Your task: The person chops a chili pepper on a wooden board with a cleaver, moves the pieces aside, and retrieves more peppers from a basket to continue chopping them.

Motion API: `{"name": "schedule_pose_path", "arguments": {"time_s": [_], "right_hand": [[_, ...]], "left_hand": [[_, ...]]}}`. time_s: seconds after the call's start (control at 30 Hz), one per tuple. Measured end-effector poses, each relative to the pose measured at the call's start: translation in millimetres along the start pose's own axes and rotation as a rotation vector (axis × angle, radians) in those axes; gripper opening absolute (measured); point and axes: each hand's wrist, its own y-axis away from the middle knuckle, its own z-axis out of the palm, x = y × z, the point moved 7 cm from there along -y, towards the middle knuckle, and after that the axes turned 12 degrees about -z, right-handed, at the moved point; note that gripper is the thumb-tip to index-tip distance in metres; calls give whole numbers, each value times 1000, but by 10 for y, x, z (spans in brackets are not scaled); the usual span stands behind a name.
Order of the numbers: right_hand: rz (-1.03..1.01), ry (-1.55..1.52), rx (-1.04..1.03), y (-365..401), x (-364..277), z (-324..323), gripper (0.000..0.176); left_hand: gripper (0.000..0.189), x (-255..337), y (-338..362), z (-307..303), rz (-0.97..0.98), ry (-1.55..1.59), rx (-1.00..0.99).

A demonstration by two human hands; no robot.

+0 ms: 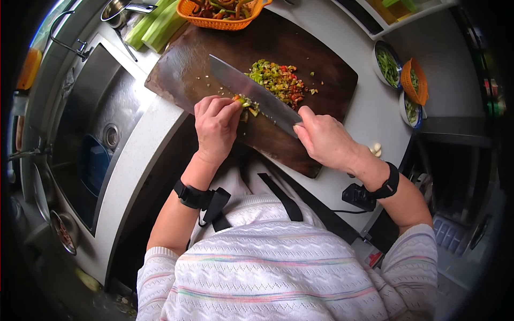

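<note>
My right hand (326, 136) is closed round the handle of a large kitchen knife (251, 90), whose blade slants up and left over the dark wooden cutting board (316, 43). Beside the blade, my left hand (217, 125) pinches a small bunch of green and red pepper pieces (245, 106) at its fingertips. Some cut bits lie between those fingers and the steel. Beyond the blade sits a pile of chopped green and red peppers (278, 80), with loose crumbs scattered around it. The knife's handle is mostly hidden in my fist.
An orange basket (222, 22) of peppers stands at the board's far edge, near pale green stalks (155, 27) and a metal pot (119, 12). At left is a sink (88, 96). Rightward are a bowl of cut greens (386, 64), an orange basket (415, 80) and garlic cloves (376, 150).
</note>
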Motion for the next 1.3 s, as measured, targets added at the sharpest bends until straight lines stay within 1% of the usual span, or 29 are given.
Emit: {"name": "schedule_pose_path", "arguments": {"time_s": [0.07,0.23,0.37,0.47,0.57,0.73,0.8,0.93,1.17,1.3], "right_hand": [[5,8,-22,-44,5,52,18],[22,-4,1,-67,69,140,18],[45,-33,-17,-27,2,-12,17],[20,-9,-55,-49,-15,64,17],[-7,32,-14,-103,33,156,18],[5,-3,-36,-91,-19,-46,18],[21,-7,-56,-111,-2,-10,18],[-9,-41,-32,-173,89,141,19],[20,-103,2,-72,197,112,21],[37,-109,6,-38,132,54,22]], "left_hand": [[16,21,-11,-6,12,16,10],[16,51,-16,-12,20,4,18],[16,50,-27,-16,17,23,10],[17,47,-25,-5,3,13,12],[17,40,-22,-5,9,21,12],[18,37,-18,-5,13,19,15],[18,30,-7,-3,9,29,14],[18,45,-12,-10,20,18,26],[17,109,-69,94,29,37,-5],[17,71,-37,67,35,39,20]]}}
